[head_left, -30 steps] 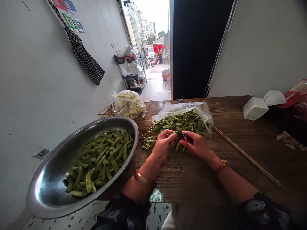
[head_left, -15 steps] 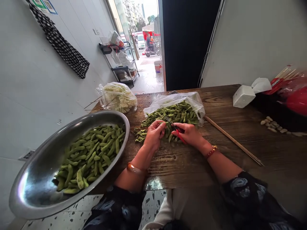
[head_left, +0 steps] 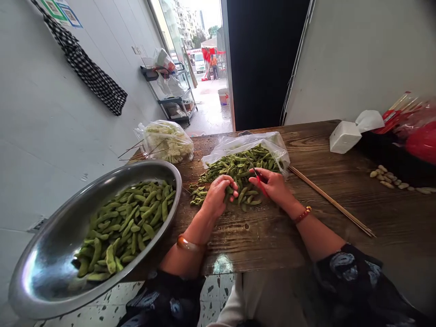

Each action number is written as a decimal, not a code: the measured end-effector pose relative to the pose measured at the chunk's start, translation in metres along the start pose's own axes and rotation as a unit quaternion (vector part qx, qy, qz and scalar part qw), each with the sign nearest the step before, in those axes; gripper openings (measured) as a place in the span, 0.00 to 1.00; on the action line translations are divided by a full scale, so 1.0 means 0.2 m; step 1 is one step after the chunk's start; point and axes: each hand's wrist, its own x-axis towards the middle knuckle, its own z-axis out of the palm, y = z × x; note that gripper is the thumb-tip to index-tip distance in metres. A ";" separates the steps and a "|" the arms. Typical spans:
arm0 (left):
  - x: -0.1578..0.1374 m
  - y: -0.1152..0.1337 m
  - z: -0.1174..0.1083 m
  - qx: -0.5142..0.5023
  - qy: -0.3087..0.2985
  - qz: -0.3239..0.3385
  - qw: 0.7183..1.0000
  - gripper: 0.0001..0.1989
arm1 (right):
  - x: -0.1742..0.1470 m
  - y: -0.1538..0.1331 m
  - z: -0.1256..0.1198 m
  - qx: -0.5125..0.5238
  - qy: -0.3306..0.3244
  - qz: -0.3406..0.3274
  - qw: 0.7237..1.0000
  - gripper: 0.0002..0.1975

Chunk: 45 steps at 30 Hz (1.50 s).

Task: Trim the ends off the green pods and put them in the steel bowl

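Observation:
My left hand [head_left: 215,196] is closed, fingers curled around green edamame pods [head_left: 230,190]; how many is hidden. In my right hand [head_left: 276,187] are red-handled scissors [head_left: 260,182], their blades pointing up and left over the pods. A heap of edamame [head_left: 238,162] spills from a clear plastic bag [head_left: 225,147] just beyond both hands. Several loose pods [head_left: 250,195] lie on the wood between the hands. To the left, a large steel bowl [head_left: 57,250] stands tilted in view, with many edamame pods [head_left: 131,220] inside.
The dark wooden table [head_left: 262,240] carries a bag of cauliflower [head_left: 168,141] behind the bowl. Thin wooden skewers [head_left: 332,200] lie on the right. Further right are a white tissue box [head_left: 344,137], peanuts [head_left: 386,177] and a red bag [head_left: 422,141]. A cart [head_left: 175,97] stands by the doorway.
My hands have moved apart: the left drew slightly down and curled over the pods, the right shifted right with the scissors. Outside, the scooter rider has left view and a standing person shows.

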 end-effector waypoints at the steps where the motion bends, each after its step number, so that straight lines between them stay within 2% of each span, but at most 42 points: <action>1: 0.00 -0.01 0.00 0.047 -0.012 0.003 0.999 0.04 | 0.00 0.00 0.00 0.012 0.005 0.007 1.000 0.25; 3: 0.00 -0.02 0.00 0.189 -0.018 0.044 0.981 0.06 | 0.01 0.01 -0.01 0.027 0.006 0.011 1.000 0.25; 4: 0.00 -0.03 0.00 0.275 -0.013 0.075 0.958 0.06 | 0.01 0.01 0.00 0.028 0.005 0.009 1.000 0.25; 7: -0.02 -0.05 0.01 0.503 0.005 0.128 0.854 0.08 | 0.01 0.01 0.01 0.021 -0.001 0.002 1.000 0.24; 8: -0.02 -0.05 0.01 0.553 0.006 0.125 0.823 0.10 | 0.01 0.01 0.01 0.020 -0.003 0.000 1.000 0.24; 10: -0.04 -0.05 0.02 0.615 0.002 0.114 0.780 0.13 | 0.01 0.02 0.02 0.013 -0.006 -0.003 1.000 0.24; 13: -0.05 -0.05 0.02 0.655 -0.008 0.109 0.748 0.14 | 0.01 0.02 0.04 0.003 -0.004 -0.003 1.000 0.25; 16: -0.05 -0.06 0.03 0.665 -0.005 0.109 0.739 0.12 | 0.00 0.02 0.04 0.005 -0.006 -0.004 1.000 0.25; 22: -0.04 -0.06 0.04 0.654 0.020 0.104 0.749 0.09 | 0.00 0.02 0.04 0.009 -0.008 0.002 1.000 0.26; 26: -0.04 -0.06 0.03 0.640 0.016 0.118 0.759 0.07 | -0.01 0.01 0.04 0.008 -0.004 0.006 1.000 0.25; 28: -0.03 -0.07 0.02 0.609 0.016 0.125 0.783 0.04 | -0.01 0.00 0.04 0.009 -0.005 0.007 1.000 0.25; 30: -0.01 -0.06 0.01 0.544 0.031 0.142 0.826 0.02 | -0.01 -0.01 0.04 0.009 -0.007 0.008 1.000 0.26; 32: 0.00 -0.05 0.00 0.440 0.051 0.157 0.883 0.03 | -0.01 -0.02 0.03 0.011 -0.008 0.008 1.000 0.26; 34: 0.00 -0.04 -0.01 0.314 0.059 0.141 0.937 0.05 | -0.02 -0.03 0.02 0.011 -0.017 0.003 1.000 0.26; 36: 0.00 -0.02 0.00 0.200 0.049 0.104 0.973 0.09 | -0.02 -0.04 0.02 0.010 -0.031 -0.005 0.999 0.27; 39: -0.02 0.00 0.01 0.103 0.035 0.073 0.991 0.12 | -0.03 -0.04 0.02 0.006 -0.066 -0.013 0.998 0.28; 45: -0.04 0.01 0.02 0.098 0.028 0.087 0.991 0.17 | -0.04 -0.02 0.06 -0.022 -0.089 -0.050 0.994 0.25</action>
